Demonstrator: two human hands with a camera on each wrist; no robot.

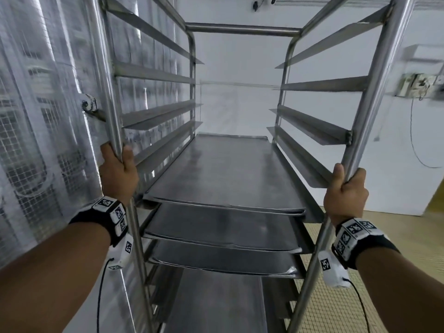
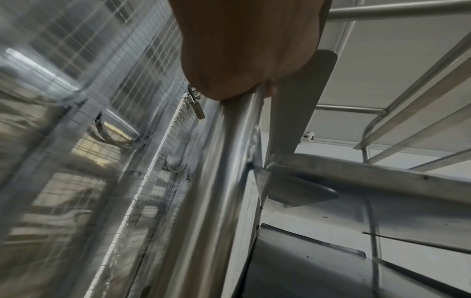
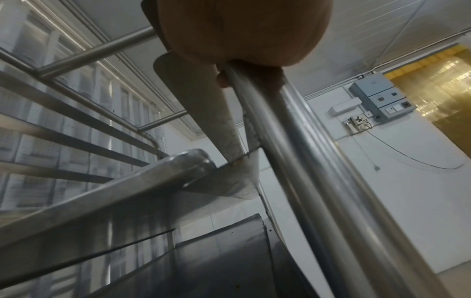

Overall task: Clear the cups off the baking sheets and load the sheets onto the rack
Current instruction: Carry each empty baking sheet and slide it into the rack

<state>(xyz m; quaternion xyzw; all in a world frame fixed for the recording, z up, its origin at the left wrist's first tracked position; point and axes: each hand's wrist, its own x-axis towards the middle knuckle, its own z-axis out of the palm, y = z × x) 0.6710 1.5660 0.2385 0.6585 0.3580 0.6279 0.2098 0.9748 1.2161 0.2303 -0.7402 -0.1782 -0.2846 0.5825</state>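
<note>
A tall steel rack point(image 1: 242, 30) fills the head view. My left hand point(image 1: 117, 171) grips its front left post point(image 1: 109, 97). My right hand point(image 1: 346, 191) grips the front right post point(image 1: 374, 99). Several dark baking sheets sit on the rack's runners: a top sheet point(image 1: 223, 171), a second sheet point(image 1: 221, 227) and a third sheet point(image 1: 223, 259) stacked below it, and one lower still. No cups are in view. The left wrist view shows my left hand point(image 2: 242, 60) curled round the post point(image 2: 216, 181). The right wrist view shows my right hand point(image 3: 244, 34) wrapped round its post point(image 3: 305, 171).
A wire-mesh wall covered in clear plastic point(image 1: 43, 116) stands close on the left. A white wall point(image 1: 240, 104) lies behind the rack. An electrical box point(image 3: 379, 98) and a yellow strip curtain point(image 3: 438, 84) are to the right. Tiled floor point(image 1: 396, 236) lies at the right.
</note>
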